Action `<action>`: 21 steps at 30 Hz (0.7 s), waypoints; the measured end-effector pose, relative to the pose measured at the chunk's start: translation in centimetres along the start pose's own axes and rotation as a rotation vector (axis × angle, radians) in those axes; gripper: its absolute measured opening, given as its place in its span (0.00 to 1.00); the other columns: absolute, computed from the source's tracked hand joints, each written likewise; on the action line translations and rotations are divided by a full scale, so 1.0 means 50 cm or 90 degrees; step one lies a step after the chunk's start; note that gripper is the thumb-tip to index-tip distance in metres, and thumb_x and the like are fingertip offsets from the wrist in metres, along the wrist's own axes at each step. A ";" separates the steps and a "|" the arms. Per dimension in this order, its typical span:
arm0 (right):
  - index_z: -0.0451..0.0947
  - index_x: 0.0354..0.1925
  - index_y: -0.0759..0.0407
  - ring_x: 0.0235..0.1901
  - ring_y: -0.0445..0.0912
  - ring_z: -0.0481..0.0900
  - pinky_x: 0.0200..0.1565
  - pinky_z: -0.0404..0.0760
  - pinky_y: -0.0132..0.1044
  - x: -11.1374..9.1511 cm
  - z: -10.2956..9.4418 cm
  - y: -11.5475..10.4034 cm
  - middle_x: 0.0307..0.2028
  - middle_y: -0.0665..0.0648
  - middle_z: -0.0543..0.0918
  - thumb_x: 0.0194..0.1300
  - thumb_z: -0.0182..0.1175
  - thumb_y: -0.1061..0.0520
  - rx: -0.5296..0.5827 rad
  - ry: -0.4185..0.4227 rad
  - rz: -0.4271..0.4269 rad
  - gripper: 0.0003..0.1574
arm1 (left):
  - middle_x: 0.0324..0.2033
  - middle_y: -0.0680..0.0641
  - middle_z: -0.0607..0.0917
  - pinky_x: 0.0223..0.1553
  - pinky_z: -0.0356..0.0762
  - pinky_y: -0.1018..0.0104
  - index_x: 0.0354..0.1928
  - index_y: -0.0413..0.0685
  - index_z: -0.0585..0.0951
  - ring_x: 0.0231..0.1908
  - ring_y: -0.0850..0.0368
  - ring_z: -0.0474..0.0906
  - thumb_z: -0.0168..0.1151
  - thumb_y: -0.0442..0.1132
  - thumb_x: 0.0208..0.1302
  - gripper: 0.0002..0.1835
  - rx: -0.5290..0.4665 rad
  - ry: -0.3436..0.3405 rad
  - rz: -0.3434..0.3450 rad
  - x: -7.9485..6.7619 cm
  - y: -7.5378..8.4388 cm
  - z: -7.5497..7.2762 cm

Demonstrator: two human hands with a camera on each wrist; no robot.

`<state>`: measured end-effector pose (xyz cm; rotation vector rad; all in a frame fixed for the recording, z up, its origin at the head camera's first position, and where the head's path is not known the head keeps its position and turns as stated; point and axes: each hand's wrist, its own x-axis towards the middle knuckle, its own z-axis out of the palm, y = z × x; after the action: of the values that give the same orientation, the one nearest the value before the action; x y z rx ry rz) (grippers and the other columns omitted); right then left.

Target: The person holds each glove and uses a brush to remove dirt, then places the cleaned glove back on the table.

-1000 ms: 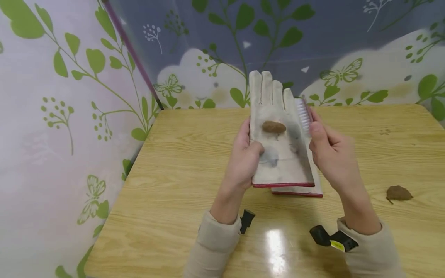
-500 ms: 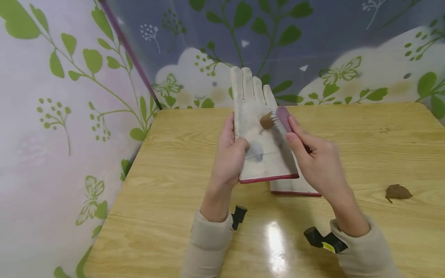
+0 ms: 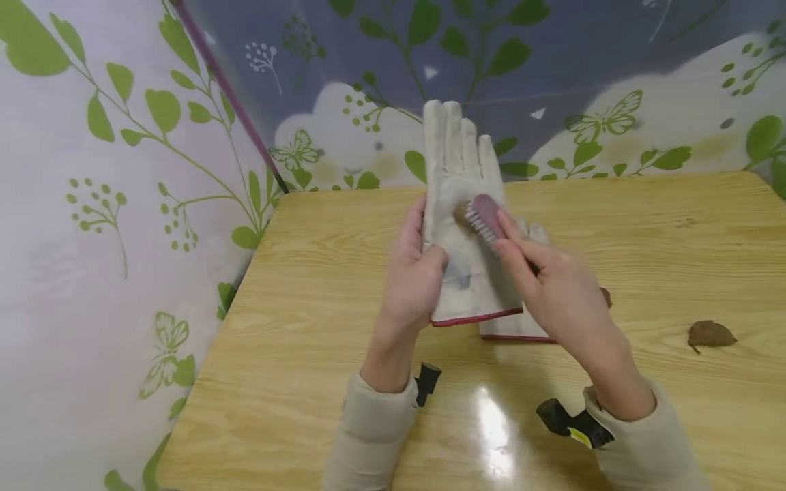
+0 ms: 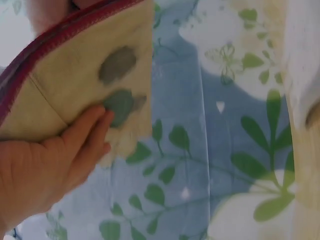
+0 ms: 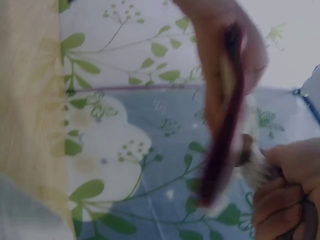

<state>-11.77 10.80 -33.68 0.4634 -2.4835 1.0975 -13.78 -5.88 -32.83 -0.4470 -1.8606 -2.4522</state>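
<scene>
My left hand (image 3: 413, 283) grips a white work glove (image 3: 460, 181) with a red-edged cuff, thumb across its stained face. The glove stands tilted above the table, its fingers pointing up. My right hand (image 3: 565, 290) holds a scrub brush (image 3: 488, 211) with a purplish back and pale bristles. Its bristles lie right at a brown lump (image 3: 462, 215) on the palm of the glove, covering part of it. Grey-blue stains mark the fabric below. In the left wrist view the left fingers (image 4: 90, 127) lie against the glove's stained side. The right wrist view shows the brush bristles (image 5: 257, 170) blurred.
A second white glove (image 3: 512, 329) lies on the wooden table (image 3: 295, 327) beneath the held one, partly hidden. At the right lies a brown leaf-shaped piece (image 3: 711, 334), with another brown bit (image 3: 606, 297) half behind the right hand. Patterned walls (image 3: 344, 150) border the table.
The brush has come from beside the glove's right edge onto its palm, at the brown lump. The held glove swung left, then slightly back right and up.
</scene>
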 end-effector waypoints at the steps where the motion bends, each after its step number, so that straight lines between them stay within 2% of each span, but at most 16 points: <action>1: 0.67 0.65 0.48 0.20 0.47 0.73 0.21 0.69 0.35 0.003 -0.001 0.003 0.48 0.64 0.81 0.71 0.50 0.48 -0.007 0.036 0.009 0.26 | 0.59 0.41 0.71 0.52 0.75 0.57 0.70 0.48 0.57 0.55 0.49 0.73 0.34 0.17 0.55 0.38 0.007 -0.022 -0.007 -0.003 -0.002 0.005; 2: 0.68 0.64 0.49 0.27 0.50 0.79 0.26 0.74 0.35 0.007 0.001 0.006 0.48 0.64 0.82 0.71 0.50 0.49 0.001 0.069 0.014 0.25 | 0.60 0.42 0.72 0.53 0.75 0.58 0.70 0.50 0.57 0.55 0.49 0.73 0.35 0.18 0.56 0.38 0.015 -0.043 -0.014 -0.005 -0.004 0.010; 3: 0.70 0.63 0.51 0.36 0.51 0.82 0.33 0.77 0.35 0.011 0.005 0.008 0.53 0.60 0.78 0.70 0.52 0.52 0.019 0.102 0.006 0.24 | 0.59 0.42 0.72 0.52 0.75 0.58 0.70 0.51 0.56 0.54 0.49 0.74 0.35 0.18 0.56 0.38 0.022 -0.061 -0.018 -0.007 -0.005 0.014; 4: 0.70 0.62 0.52 0.40 0.51 0.82 0.38 0.79 0.32 0.012 0.009 0.009 0.55 0.58 0.77 0.69 0.53 0.54 0.040 0.119 -0.008 0.23 | 0.60 0.42 0.71 0.53 0.75 0.58 0.70 0.51 0.56 0.55 0.49 0.73 0.34 0.18 0.56 0.38 0.020 -0.076 -0.020 -0.009 -0.006 0.016; 6: 0.72 0.60 0.54 0.41 0.47 0.82 0.40 0.78 0.28 0.010 0.019 0.005 0.56 0.55 0.76 0.67 0.55 0.58 0.068 0.107 -0.054 0.23 | 0.62 0.43 0.69 0.56 0.72 0.59 0.70 0.50 0.55 0.57 0.51 0.71 0.34 0.18 0.57 0.38 0.013 -0.072 -0.008 -0.007 -0.007 0.014; 9: 0.71 0.61 0.55 0.30 0.43 0.80 0.31 0.76 0.27 -0.004 0.023 -0.010 0.52 0.56 0.80 0.66 0.58 0.58 0.045 0.031 -0.119 0.25 | 0.61 0.42 0.69 0.57 0.71 0.58 0.69 0.45 0.57 0.57 0.51 0.70 0.36 0.17 0.56 0.37 -0.013 -0.019 0.014 -0.001 -0.005 0.000; 11: 0.70 0.62 0.53 0.25 0.44 0.76 0.26 0.74 0.34 -0.012 0.018 -0.015 0.50 0.59 0.81 0.66 0.57 0.55 -0.005 0.014 -0.122 0.26 | 0.60 0.41 0.70 0.55 0.72 0.59 0.68 0.43 0.59 0.56 0.52 0.70 0.37 0.16 0.54 0.37 -0.025 0.003 0.014 0.002 -0.005 -0.005; 13: 0.70 0.62 0.52 0.25 0.47 0.77 0.25 0.74 0.41 -0.010 0.010 -0.011 0.48 0.62 0.82 0.67 0.57 0.53 -0.063 0.051 -0.106 0.26 | 0.58 0.40 0.72 0.53 0.74 0.59 0.68 0.44 0.61 0.53 0.52 0.72 0.37 0.16 0.53 0.38 -0.026 -0.005 0.000 0.001 -0.005 -0.003; 14: 0.69 0.63 0.52 0.22 0.48 0.74 0.23 0.72 0.40 -0.007 0.006 -0.005 0.43 0.63 0.84 0.68 0.55 0.52 -0.080 0.077 -0.082 0.26 | 0.57 0.40 0.73 0.51 0.75 0.59 0.68 0.45 0.61 0.51 0.52 0.74 0.37 0.16 0.52 0.38 -0.021 -0.023 -0.008 -0.003 -0.004 0.001; 16: 0.70 0.62 0.53 0.18 0.48 0.71 0.21 0.68 0.36 0.005 0.001 0.010 0.44 0.66 0.83 0.69 0.54 0.52 -0.079 0.140 -0.041 0.25 | 0.56 0.41 0.74 0.51 0.76 0.60 0.68 0.46 0.61 0.51 0.53 0.75 0.36 0.17 0.52 0.39 0.006 -0.059 -0.016 -0.010 -0.004 0.013; 17: 0.73 0.60 0.55 0.16 0.46 0.68 0.18 0.63 0.34 0.011 0.000 0.016 0.44 0.65 0.83 0.69 0.53 0.52 -0.070 0.167 -0.030 0.22 | 0.56 0.42 0.74 0.52 0.75 0.60 0.69 0.47 0.61 0.51 0.54 0.75 0.36 0.17 0.52 0.39 0.017 -0.073 -0.015 -0.013 -0.004 0.019; 18: 0.74 0.58 0.57 0.14 0.45 0.63 0.17 0.59 0.32 0.015 0.001 0.021 0.38 0.65 0.84 0.69 0.53 0.53 -0.055 0.188 -0.030 0.21 | 0.56 0.42 0.74 0.52 0.75 0.60 0.69 0.48 0.60 0.51 0.54 0.75 0.36 0.18 0.53 0.38 0.025 -0.082 -0.011 -0.015 -0.003 0.023; 19: 0.74 0.58 0.57 0.14 0.45 0.67 0.17 0.63 0.30 0.017 0.004 0.022 0.39 0.64 0.85 0.70 0.52 0.53 -0.035 0.195 -0.027 0.21 | 0.56 0.41 0.74 0.51 0.76 0.59 0.68 0.47 0.60 0.50 0.53 0.75 0.36 0.18 0.53 0.38 0.021 -0.084 -0.004 -0.016 -0.001 0.026; 20: 0.75 0.58 0.57 0.14 0.44 0.67 0.17 0.63 0.30 0.017 0.008 0.020 0.35 0.65 0.85 0.70 0.52 0.53 -0.020 0.197 -0.042 0.21 | 0.55 0.41 0.74 0.51 0.76 0.59 0.68 0.47 0.60 0.50 0.53 0.75 0.37 0.18 0.52 0.38 0.019 -0.072 0.003 -0.015 0.002 0.026; 21: 0.75 0.58 0.58 0.14 0.44 0.67 0.17 0.64 0.29 0.014 0.015 0.015 0.35 0.65 0.85 0.70 0.51 0.52 -0.009 0.191 -0.068 0.21 | 0.56 0.42 0.73 0.51 0.75 0.59 0.68 0.47 0.60 0.51 0.54 0.74 0.37 0.18 0.52 0.38 0.009 -0.049 0.010 -0.013 0.004 0.024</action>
<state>-12.87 10.64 -34.30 0.3912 -2.1796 1.0237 -12.86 -4.88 -32.51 -0.5602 -1.8938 -2.4428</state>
